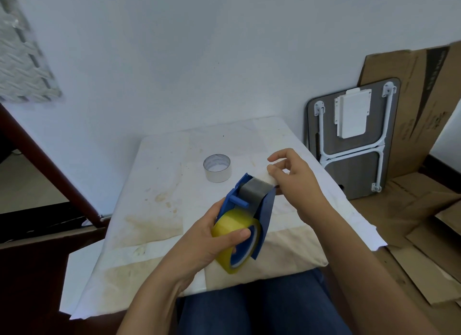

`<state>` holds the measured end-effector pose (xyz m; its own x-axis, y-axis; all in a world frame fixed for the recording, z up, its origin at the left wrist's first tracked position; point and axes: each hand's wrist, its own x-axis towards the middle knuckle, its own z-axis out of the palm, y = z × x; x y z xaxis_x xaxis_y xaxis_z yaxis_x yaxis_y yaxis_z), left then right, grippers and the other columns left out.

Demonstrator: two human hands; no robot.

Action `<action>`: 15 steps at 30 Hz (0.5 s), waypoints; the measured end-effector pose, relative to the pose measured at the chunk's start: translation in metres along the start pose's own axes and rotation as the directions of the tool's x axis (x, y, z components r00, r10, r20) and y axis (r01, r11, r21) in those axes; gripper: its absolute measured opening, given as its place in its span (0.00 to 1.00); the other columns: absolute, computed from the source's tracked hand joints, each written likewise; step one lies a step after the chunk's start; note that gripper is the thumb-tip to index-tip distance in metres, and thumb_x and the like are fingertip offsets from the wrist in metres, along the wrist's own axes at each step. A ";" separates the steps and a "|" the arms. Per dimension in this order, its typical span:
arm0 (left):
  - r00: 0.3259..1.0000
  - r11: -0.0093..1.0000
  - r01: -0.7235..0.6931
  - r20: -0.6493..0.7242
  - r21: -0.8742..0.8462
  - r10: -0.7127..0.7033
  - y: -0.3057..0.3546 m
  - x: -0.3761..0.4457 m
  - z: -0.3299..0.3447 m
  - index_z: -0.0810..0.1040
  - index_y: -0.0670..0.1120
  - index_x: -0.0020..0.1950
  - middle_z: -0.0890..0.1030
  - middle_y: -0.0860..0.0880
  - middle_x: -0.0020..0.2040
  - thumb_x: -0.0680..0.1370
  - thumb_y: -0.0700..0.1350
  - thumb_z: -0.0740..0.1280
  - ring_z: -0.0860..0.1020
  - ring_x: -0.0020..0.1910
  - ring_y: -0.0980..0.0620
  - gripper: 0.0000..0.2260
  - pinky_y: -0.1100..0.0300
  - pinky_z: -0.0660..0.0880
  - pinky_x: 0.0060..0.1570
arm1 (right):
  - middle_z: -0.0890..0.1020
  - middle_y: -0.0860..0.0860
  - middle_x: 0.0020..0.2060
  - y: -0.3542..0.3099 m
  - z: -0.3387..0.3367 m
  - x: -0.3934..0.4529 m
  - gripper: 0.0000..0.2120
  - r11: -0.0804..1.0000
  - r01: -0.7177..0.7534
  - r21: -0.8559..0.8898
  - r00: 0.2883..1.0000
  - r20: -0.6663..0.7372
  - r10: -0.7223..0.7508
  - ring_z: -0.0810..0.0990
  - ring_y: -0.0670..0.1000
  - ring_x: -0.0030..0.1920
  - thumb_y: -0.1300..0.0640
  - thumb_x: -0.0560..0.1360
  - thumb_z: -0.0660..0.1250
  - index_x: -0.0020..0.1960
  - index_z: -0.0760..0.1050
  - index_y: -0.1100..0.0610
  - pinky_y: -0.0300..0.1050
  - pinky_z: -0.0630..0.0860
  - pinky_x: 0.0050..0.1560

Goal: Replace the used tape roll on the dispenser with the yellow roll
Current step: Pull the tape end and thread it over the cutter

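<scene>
Hidden or unclear, as seen from beside the desk:

- Yellow roll [235, 237]: near side covered by the left hand [212, 237]; thumb across its top edge.
- Blue dispenser [252, 205]: lower left wall behind that hand and the roll; its hub cannot be made out.
- Right hand [294, 180]: fingertips blurred at the toothed blade; whether they pinch tape cannot be told.
- Clear tape end: too faint to trace.
- Used roll [217, 168]: printing inside the core too small to read.
- Desk [159, 190]: near edge hidden by the forearms.
- Cardboard [424, 90]: cut by the right edge; print illegible.
- Patterned panel [22, 60]: blurred, cut off at left.
</scene>
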<state>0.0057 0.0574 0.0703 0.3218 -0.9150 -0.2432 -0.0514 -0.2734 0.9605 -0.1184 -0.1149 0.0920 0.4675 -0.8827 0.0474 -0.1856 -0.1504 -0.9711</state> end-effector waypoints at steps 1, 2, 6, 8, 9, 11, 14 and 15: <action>1.000 1.000 -0.001 0.002 0.019 0.001 0.000 0.000 0.000 0.73 0.64 0.67 0.85 0.59 0.56 0.66 0.57 0.76 0.84 0.54 0.58 0.30 0.63 0.81 0.50 | 0.79 0.51 0.45 -0.002 0.000 -0.001 0.05 0.999 0.015 -0.032 1.000 0.011 -0.014 0.80 0.50 0.33 0.57 0.79 0.63 0.54 0.74 0.51 0.54 0.81 0.45; 1.000 0.999 -0.002 0.003 0.035 0.001 0.000 -0.001 0.001 0.74 0.64 0.66 0.85 0.61 0.54 0.67 0.57 0.75 0.84 0.53 0.60 0.28 0.64 0.81 0.48 | 0.79 0.51 0.46 -0.004 -0.001 -0.001 0.06 0.997 0.031 -0.071 0.999 0.022 -0.030 0.80 0.49 0.33 0.57 0.79 0.62 0.55 0.74 0.50 0.54 0.81 0.45; 1.000 0.997 0.018 0.006 0.075 -0.018 -0.002 -0.002 -0.002 0.76 0.65 0.63 0.86 0.61 0.54 0.66 0.59 0.75 0.84 0.53 0.59 0.25 0.60 0.82 0.51 | 0.79 0.48 0.45 -0.010 -0.004 -0.003 0.08 0.969 0.107 -0.221 0.993 0.071 -0.093 0.79 0.49 0.29 0.57 0.80 0.61 0.58 0.72 0.50 0.47 0.77 0.37; 1.000 0.997 0.031 -0.001 0.076 -0.031 -0.002 -0.002 -0.004 0.76 0.65 0.61 0.86 0.62 0.53 0.67 0.58 0.76 0.84 0.52 0.60 0.23 0.62 0.82 0.49 | 0.78 0.47 0.43 -0.011 -0.005 -0.004 0.09 0.955 0.141 -0.263 0.988 0.093 -0.121 0.80 0.51 0.29 0.57 0.80 0.60 0.58 0.71 0.49 0.49 0.77 0.38; 0.999 0.997 0.033 -0.007 0.076 -0.033 -0.003 -0.002 -0.004 0.76 0.66 0.61 0.86 0.62 0.52 0.69 0.56 0.76 0.84 0.51 0.61 0.22 0.63 0.81 0.47 | 0.77 0.46 0.42 -0.011 -0.005 -0.005 0.09 0.948 0.156 -0.276 0.986 0.101 -0.133 0.81 0.52 0.29 0.58 0.80 0.59 0.58 0.71 0.48 0.49 0.77 0.38; 0.999 0.998 0.037 -0.023 0.059 -0.036 -0.005 -0.001 -0.005 0.77 0.67 0.59 0.86 0.64 0.51 0.72 0.52 0.76 0.84 0.50 0.62 0.19 0.65 0.81 0.45 | 0.77 0.46 0.42 -0.010 -0.004 -0.005 0.09 0.941 0.178 -0.288 0.983 0.105 -0.154 0.82 0.53 0.30 0.58 0.80 0.59 0.59 0.70 0.48 0.49 0.76 0.38; 0.998 0.999 0.044 -0.034 0.029 -0.043 -0.007 0.001 -0.005 0.76 0.69 0.57 0.85 0.65 0.50 0.73 0.51 0.75 0.84 0.49 0.63 0.18 0.66 0.80 0.44 | 0.79 0.47 0.43 -0.005 -0.002 -0.005 0.10 0.965 0.135 -0.225 0.990 0.072 -0.122 0.81 0.50 0.30 0.57 0.80 0.61 0.59 0.71 0.48 0.50 0.78 0.42; 0.999 0.999 0.044 -0.030 0.019 -0.043 -0.007 0.001 -0.005 0.76 0.69 0.58 0.85 0.65 0.50 0.72 0.51 0.76 0.84 0.49 0.63 0.19 0.66 0.80 0.43 | 0.79 0.49 0.43 -0.003 -0.002 -0.005 0.09 0.982 0.097 -0.160 0.994 0.064 -0.088 0.80 0.49 0.31 0.58 0.79 0.62 0.58 0.72 0.49 0.49 0.79 0.41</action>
<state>0.0105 0.0601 0.0638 0.3519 -0.8931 -0.2801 -0.0553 -0.3186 0.9463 -0.1213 -0.1111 0.0947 0.5359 -0.8361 0.1172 -0.2753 -0.3043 -0.9119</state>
